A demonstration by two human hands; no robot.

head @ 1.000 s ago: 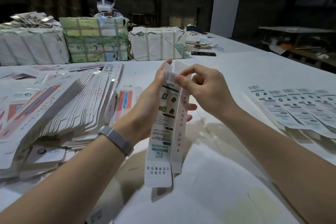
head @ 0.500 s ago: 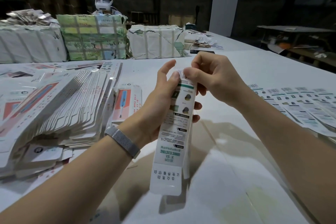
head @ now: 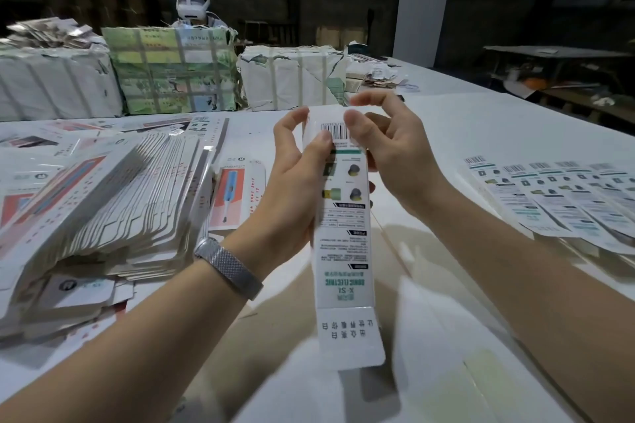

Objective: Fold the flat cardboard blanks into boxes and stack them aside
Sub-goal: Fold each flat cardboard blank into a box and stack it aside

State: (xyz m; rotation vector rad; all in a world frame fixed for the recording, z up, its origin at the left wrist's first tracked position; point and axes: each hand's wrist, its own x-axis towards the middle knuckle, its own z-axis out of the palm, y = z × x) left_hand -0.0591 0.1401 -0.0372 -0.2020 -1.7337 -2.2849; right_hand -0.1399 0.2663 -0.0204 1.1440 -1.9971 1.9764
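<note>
Box (head: 343,233) held upright, pinched by left hand (head: 295,182) and right hand (head: 395,151); flat blanks (head: 103,203) piled left, finished boxes (head: 556,196) laid right

— What's on the white table (head: 498,127)?
— A fanned pile of flat blanks (head: 103,209) at nine o'clock, a row of folded boxes (head: 556,199) at three.
— And farther back?
— Strapped bundles (head: 165,69) from ten to twelve o'clock.
</note>
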